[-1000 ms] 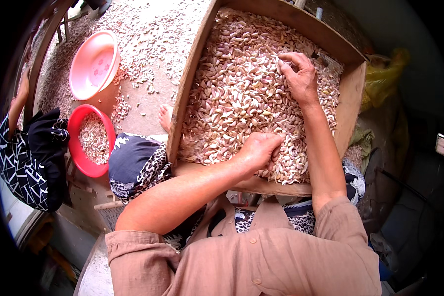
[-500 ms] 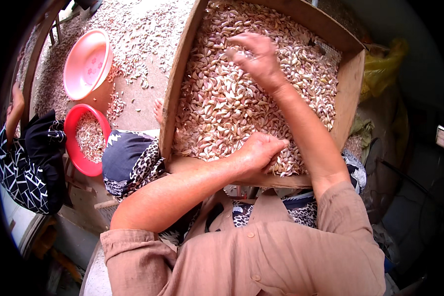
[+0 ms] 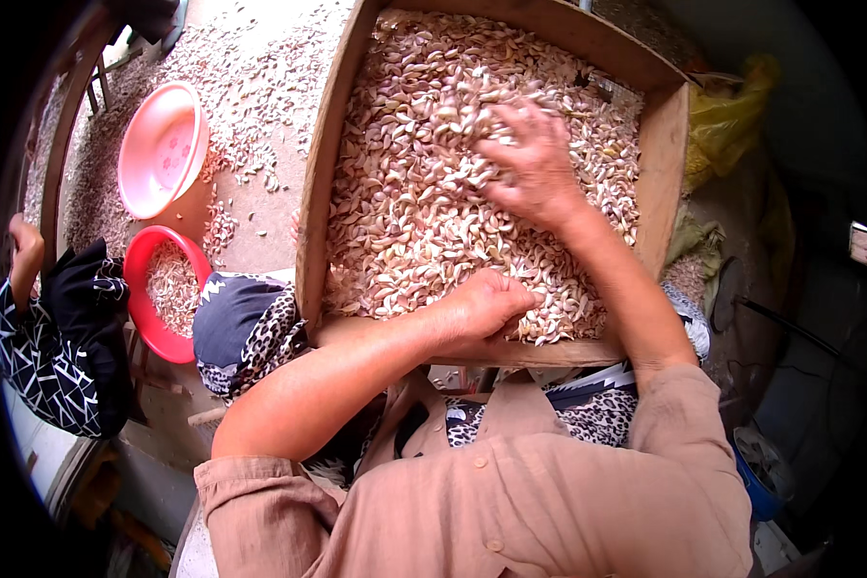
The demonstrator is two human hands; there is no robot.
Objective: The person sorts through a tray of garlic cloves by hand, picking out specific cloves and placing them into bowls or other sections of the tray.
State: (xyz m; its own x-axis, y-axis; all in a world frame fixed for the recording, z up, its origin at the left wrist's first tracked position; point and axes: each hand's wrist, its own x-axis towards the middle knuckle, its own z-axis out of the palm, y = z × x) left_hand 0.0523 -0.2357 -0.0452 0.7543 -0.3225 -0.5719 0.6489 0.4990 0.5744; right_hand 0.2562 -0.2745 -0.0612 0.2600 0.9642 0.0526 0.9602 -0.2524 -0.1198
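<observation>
A wooden tray (image 3: 663, 159) with raised sides rests before me, spread with loose garlic cloves (image 3: 405, 207). Over the middle of the heap, my right hand (image 3: 535, 169) has its fingers apart and bent, reaching among cloves that are smeared by motion. My left hand (image 3: 486, 303) lies low over the near part of the tray, just inside its near side. Its fingers are curled together, and whatever they may hold is hidden.
On the left stand a pink basin (image 3: 164, 154) and a red basin (image 3: 137, 279) containing cloves or peelings. More cloves are scattered over the floor (image 3: 250, 217). Another person's patterned clothing (image 3: 63, 356) shows at far left. A yellow plastic bag (image 3: 727, 125) lies beyond the tray's right side.
My right hand has come nearer and to the right, down among the cloves, which now blur around its fingers. My left hand stays curled near the tray's near side. The whole view has shifted slightly.
</observation>
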